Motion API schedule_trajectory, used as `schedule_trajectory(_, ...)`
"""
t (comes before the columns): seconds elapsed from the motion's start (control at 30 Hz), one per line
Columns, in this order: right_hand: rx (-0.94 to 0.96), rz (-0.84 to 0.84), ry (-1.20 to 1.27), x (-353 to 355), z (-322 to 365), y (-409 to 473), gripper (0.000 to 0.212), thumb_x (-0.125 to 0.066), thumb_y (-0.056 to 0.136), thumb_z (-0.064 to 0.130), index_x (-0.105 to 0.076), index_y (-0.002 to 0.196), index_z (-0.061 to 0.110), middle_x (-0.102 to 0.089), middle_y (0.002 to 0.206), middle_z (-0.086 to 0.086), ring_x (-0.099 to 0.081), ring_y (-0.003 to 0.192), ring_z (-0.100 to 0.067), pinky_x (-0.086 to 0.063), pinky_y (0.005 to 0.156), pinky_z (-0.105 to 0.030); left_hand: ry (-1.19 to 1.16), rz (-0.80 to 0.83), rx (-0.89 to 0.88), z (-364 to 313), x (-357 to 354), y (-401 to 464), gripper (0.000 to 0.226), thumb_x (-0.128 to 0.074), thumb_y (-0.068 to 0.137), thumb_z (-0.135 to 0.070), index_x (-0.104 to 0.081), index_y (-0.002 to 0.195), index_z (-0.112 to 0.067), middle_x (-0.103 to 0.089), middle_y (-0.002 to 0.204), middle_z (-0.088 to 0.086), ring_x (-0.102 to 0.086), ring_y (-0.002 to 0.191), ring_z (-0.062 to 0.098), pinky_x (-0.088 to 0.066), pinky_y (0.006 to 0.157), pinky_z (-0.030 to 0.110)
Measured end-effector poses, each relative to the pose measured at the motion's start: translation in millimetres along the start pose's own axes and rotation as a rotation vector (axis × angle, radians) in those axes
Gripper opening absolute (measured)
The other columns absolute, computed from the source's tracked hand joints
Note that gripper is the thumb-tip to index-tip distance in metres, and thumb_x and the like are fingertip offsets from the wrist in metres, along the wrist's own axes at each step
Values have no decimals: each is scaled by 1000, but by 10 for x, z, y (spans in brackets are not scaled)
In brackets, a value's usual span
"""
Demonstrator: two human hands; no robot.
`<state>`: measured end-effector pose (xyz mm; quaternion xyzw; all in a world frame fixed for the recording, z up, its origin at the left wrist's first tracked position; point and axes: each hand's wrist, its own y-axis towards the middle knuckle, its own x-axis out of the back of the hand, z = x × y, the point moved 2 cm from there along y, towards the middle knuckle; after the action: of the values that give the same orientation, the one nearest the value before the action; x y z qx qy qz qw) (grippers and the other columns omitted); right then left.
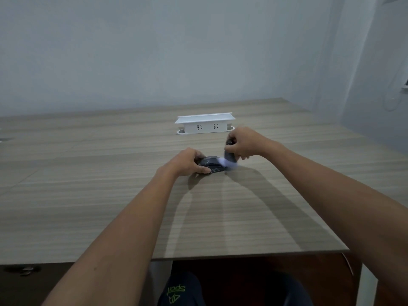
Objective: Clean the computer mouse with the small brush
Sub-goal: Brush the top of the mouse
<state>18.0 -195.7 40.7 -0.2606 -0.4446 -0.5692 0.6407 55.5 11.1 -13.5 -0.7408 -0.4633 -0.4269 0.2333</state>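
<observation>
A dark grey computer mouse (212, 164) rests on the wooden table (110, 195) in the middle of the view. My left hand (187, 161) grips its left side and holds it down. My right hand (244, 142) is closed around a small dark-handled brush (229, 156). The brush's white bristles, blurred by motion, touch the mouse's right end. My fingers hide part of the brush handle.
A white socket box (205, 124) with two outlets stands on the table just behind my hands. The table's near edge runs across the lower view, with my knees beneath it. A grey wall rises behind the table.
</observation>
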Motion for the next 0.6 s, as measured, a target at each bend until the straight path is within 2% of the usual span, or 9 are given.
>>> schedule_trajectory(0.07,-22,-41,-26,18,-10,-8,19,-59,85,6,-69,75,-7,-73,63,-13,-56,34,-10,-42,35,-17,-7,7,3,-12,-3,1,37,-81,79,-32,-74,111,-15,-77,101,6,-69,99,26,-53,93,43)
schedule_trajectory(0.17,45,-80,87,5,17,5,14,-62,89,12,-69,83,2,-70,58,-5,-58,36,-9,-47,39,-21,-5,23,-6,-17,-1,5,37,-80,79,-32,-74,112,-17,-77,101,5,-69,99,26,-53,94,43)
schedule_trajectory(0.33,-30,-56,22,-18,-41,39,20,-58,87,6,-72,75,-5,-68,56,-7,-54,32,-6,-44,37,-19,-23,43,-25,-20,12,-7,37,-80,81,-29,-73,115,-15,-76,105,7,-69,103,27,-52,96,42)
schedule_trajectory(0.47,-13,-76,107,-11,4,94,15,-62,91,14,-69,81,5,-70,59,-6,-56,35,-6,-45,39,-18,-23,50,-25,12,19,15,37,-80,79,-32,-73,113,-19,-77,103,4,-69,102,26,-52,96,43)
schedule_trajectory(0.6,-44,-32,39,-11,22,156,17,-62,93,11,-70,82,1,-69,60,-10,-55,33,-7,-45,38,-18,-41,55,-29,12,16,25,37,-80,80,-30,-73,114,-19,-77,104,3,-70,101,24,-53,96,41)
